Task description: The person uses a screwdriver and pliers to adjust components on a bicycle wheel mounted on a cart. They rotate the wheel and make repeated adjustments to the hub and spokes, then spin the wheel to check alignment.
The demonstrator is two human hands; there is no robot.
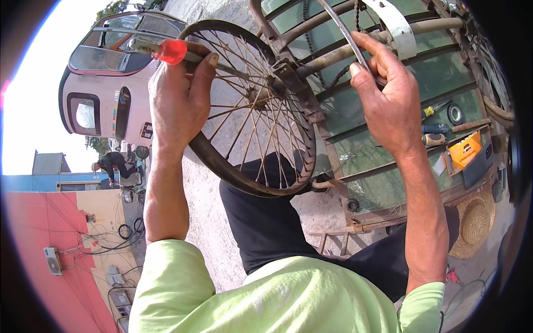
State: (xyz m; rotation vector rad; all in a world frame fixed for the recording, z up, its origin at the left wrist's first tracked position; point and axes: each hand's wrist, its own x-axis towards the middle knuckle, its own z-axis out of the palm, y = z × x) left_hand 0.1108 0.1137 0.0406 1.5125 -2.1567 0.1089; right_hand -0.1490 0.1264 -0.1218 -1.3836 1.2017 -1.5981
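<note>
My left hand is closed round a red-handled tool, whose metal shaft points toward the wheel's hub. Behind it is a bicycle wheel with rusty spokes and a dark tyre, joined to a rusty tube frame. My right hand grips a thin silver metal bar above the frame, close beside a hanging chain and a curved white metal strip. Whether the left hand's fingertips also touch the wheel is unclear.
A rusty slatted green platform holds screwdrivers, a small ring and an orange box. A straw hat lies at right. A pink vehicle, a person by a two-wheeler, and wall cables are at left.
</note>
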